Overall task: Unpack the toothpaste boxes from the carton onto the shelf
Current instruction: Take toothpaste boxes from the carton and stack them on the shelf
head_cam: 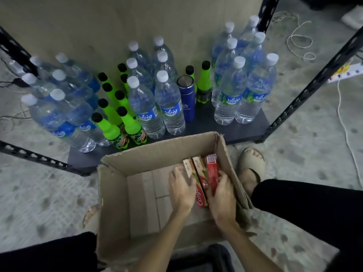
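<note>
Inside the open carton, against its right wall, stand three toothpaste boxes. My left hand and right hand clasp the bundle from either side.

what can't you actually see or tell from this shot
Head view only:
- Near ends of the toothpaste boxes: covered by the left hand and right hand.
- Carton near wall: cut off by the bottom edge.
- Blue flask print: too small to read.
</note>
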Demonstrator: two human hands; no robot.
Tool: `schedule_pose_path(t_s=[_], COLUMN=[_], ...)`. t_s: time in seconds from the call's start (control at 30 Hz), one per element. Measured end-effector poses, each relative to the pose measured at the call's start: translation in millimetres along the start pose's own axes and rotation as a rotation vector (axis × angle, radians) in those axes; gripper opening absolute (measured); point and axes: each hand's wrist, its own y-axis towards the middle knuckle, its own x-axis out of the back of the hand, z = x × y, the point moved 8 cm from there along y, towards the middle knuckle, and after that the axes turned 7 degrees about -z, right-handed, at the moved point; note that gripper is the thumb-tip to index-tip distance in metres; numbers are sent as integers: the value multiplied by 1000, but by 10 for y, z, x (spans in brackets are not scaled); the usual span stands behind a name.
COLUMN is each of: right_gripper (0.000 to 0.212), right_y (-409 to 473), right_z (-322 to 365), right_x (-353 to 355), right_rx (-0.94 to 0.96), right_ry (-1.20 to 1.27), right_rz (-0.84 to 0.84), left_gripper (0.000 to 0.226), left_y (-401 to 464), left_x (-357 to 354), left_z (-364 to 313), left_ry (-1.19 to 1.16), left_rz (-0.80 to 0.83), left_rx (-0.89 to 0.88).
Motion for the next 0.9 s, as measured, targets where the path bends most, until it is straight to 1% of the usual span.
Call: schedule_pose_path(t_s=[0.13,0.23,0.3,0.37,0.43,0.53,0.63,0.7,0.77,0.83,0.9], right_gripper=[62,66,69,70,71,78,81,84,84,82,78], right_y=[52,109,147,157,149,160,151,143,140,136,134], right_z=[-28,-36,-86,-130,-159,-191,-221,-238,-239,-236,-241], right_x=[-193,-323,-364,-407,-456,-475,-458,-444,-426,-403,-380], right_rx=[-33,-33,-67,-91,-91,-109,-127,-137,-148,-160,-158], right_ry=[-83,-152,-210,-257,-293,-267,-231,-197,-151,-113,-94], right_rz=[37,29,7,19,45,55,42,43,59,68,65], left_gripper=[45,49,51,53,58,68,70,70,67,66,65], left_y=[63,188,245,286,342,470,606,697,770,809,815], left_x=[-295,-477,-600,-712,-765,-856,-1059,-1178,-1217,-1197,-1181], left_z=[-9,87,211,288,303,204,82,60,65,52,29], left_ry=[108,160,168,191,252,360,542,664,744,769,784], left_rz=[70,143,217,277,285,301,386,471,523,515,506], left_rx=[-80,-15,35,-15,-148,-417,-723,-873,-968,-1036,-1068])
